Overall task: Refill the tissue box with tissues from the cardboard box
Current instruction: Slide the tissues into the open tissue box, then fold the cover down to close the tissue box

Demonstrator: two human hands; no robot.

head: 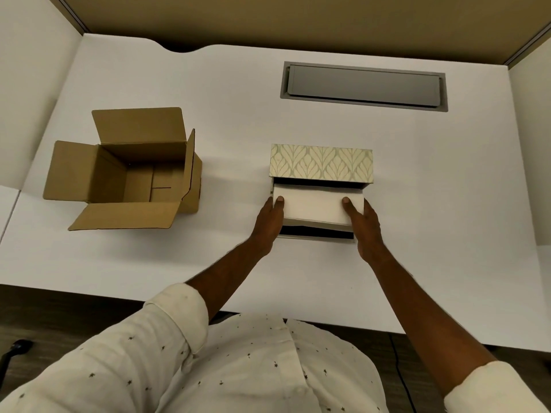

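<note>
Both hands (317, 222) clasp tissues (316, 205) over tissue box (320, 162).

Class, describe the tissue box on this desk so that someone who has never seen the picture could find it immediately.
Start at the grey hatch set into the white desk. Nearer the person sits the tissue box, both hands lowering a white tissue stack into it. Its leaf-patterned lid distinguishes it from the plain brown cardboard box.

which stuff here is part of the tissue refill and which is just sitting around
Part of the job:
- stack of tissues, held by left hand and right hand
- tissue box, lid open
- cardboard box, open, looks empty

Just there:
- grey cable hatch in the desk
</note>
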